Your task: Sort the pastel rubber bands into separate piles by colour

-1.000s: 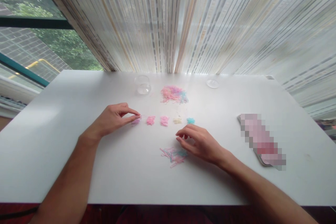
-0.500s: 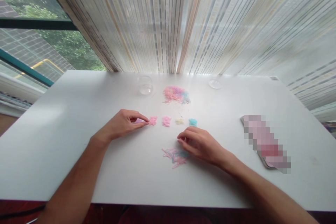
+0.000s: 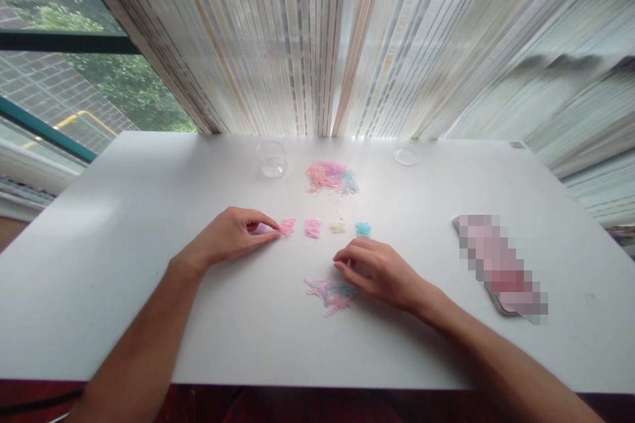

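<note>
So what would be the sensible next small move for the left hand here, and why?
Probably ease the left hand straight up off the row: its fingertips sit at the left edge of the bright pink cluster, and the hand partly covers the purple one, so dragging sideways could disturb either. Whether it pinches a strand, I can't tell.

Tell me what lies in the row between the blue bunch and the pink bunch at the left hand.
The head view shows another pink bunch and a pale yellow bunch between the blue bunch and the left hand.
</note>
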Available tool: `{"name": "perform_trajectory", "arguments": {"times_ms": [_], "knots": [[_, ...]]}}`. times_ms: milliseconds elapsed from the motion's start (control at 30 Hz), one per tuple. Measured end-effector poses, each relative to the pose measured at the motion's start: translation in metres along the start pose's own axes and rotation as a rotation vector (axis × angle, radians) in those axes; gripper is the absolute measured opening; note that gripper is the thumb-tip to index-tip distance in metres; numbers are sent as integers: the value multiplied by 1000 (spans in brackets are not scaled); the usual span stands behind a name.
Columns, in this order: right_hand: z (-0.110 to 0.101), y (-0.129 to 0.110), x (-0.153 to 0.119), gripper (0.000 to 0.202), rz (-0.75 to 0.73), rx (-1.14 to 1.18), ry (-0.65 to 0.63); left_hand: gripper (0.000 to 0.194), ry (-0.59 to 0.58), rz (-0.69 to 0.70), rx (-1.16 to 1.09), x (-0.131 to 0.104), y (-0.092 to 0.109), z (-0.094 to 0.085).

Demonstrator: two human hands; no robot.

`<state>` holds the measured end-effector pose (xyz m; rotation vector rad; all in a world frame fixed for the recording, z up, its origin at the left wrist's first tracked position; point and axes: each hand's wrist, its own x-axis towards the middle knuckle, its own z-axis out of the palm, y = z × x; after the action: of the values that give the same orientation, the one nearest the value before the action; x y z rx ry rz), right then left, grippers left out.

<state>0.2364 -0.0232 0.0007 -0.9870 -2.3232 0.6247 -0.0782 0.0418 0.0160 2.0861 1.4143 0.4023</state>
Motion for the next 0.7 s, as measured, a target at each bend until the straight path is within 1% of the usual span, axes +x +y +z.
{"name": "perform_trajectory", "arguments": {"times_ms": [133,433,700], "knots": [[-2,0,0,16,-3,-5,-1,39,1,-26,13,-1,2,1],[-1,1,0,15,-5,-7,9,45,-10,-13,63,-2,6,1],[-2,0,1,16,5,-9,-4,39,81,75,100,1,14,9]]}}
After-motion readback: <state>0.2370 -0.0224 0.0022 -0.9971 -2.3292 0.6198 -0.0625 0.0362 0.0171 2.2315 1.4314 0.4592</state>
